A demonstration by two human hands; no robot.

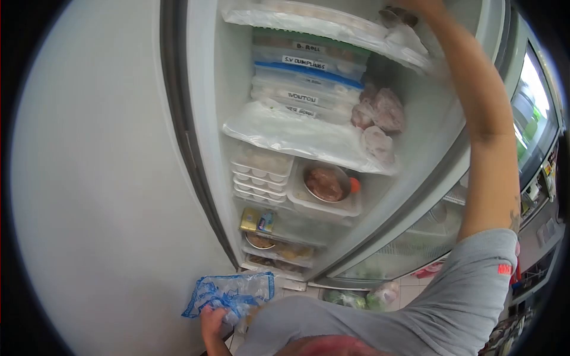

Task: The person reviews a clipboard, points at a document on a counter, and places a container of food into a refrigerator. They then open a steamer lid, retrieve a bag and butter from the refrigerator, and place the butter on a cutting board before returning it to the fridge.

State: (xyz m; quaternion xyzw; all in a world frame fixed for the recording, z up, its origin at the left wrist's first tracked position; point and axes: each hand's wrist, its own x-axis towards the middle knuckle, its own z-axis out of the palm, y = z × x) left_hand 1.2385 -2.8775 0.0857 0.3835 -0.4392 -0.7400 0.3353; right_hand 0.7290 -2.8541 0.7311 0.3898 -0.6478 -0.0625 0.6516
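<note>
My left hand [212, 325] is closed on a clear plastic bag with blue edging [237, 292], low beside the open fridge door. My right arm stretches up to the fridge's top shelf [332, 22], which is lined with white plastic. Only a little of my right hand [418, 5] shows at the frame's upper edge, close to a dark, round, metal-looking item [399, 16]; its fingers are cut off from view. Below that shelf are stacked, labelled plastic boxes [309, 77] and bagged pale pink food [387, 110].
A metal bowl of reddish meat [325, 184] stands beside stacked clear trays [259, 172]. Lower shelves hold a yellow pack [249, 218] and another bowl [260, 240]. The large fridge door [95, 178] fills the left. Bagged green produce [346, 298] lies on the floor.
</note>
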